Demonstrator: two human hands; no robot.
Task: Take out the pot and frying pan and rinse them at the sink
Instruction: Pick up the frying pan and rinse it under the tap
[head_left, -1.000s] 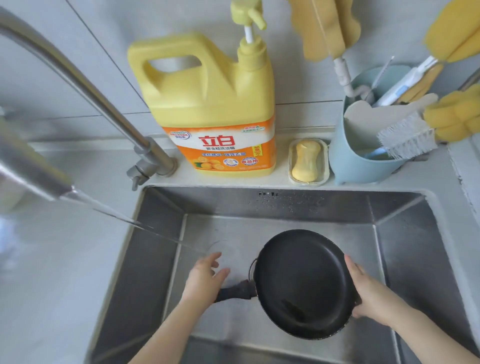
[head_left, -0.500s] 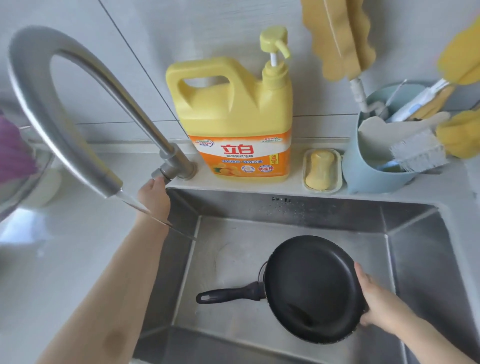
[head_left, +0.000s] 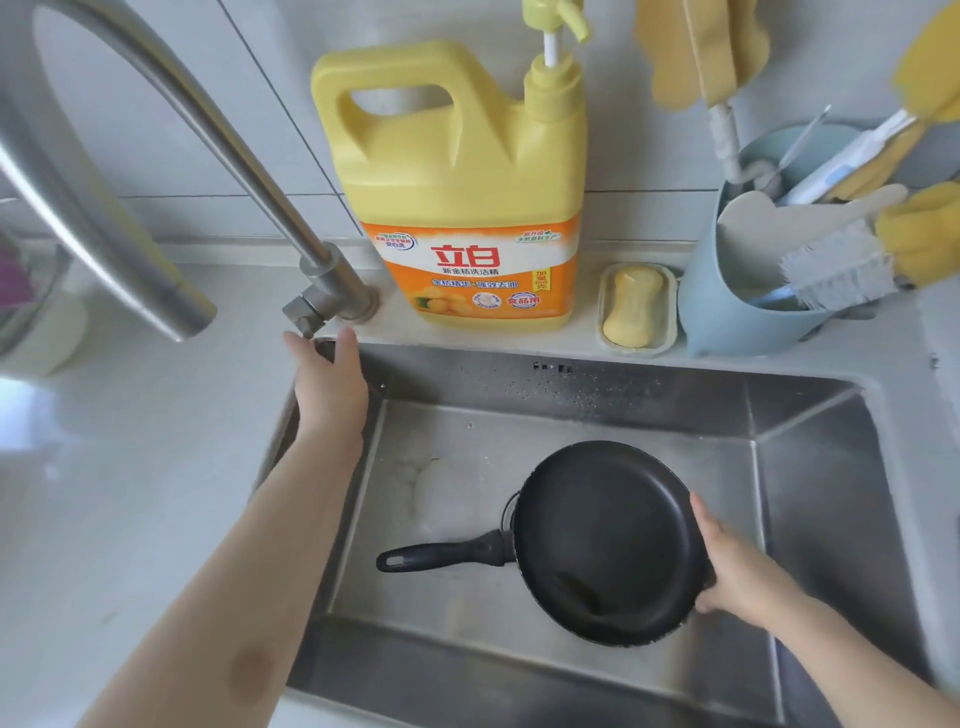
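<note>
Right hand (head_left: 737, 566) grips the frying pan (head_left: 605, 543) by its rim at three o'clock, the pan down in the sink (head_left: 810, 467) with its handle pointing to nine. Left hand (head_left: 330, 379) is up at the faucet (head_left: 218, 156) base, fingers curled near the lever, though whether it actually grips is hard to tell.

1. A yellow detergent jug (head_left: 457, 208) with a pump stands on the ledge behind the basin.
2. Just right of it, a soap bar (head_left: 632, 306) lies in its dish.
3. A blue holder (head_left: 727, 306) holds brushes.
</note>
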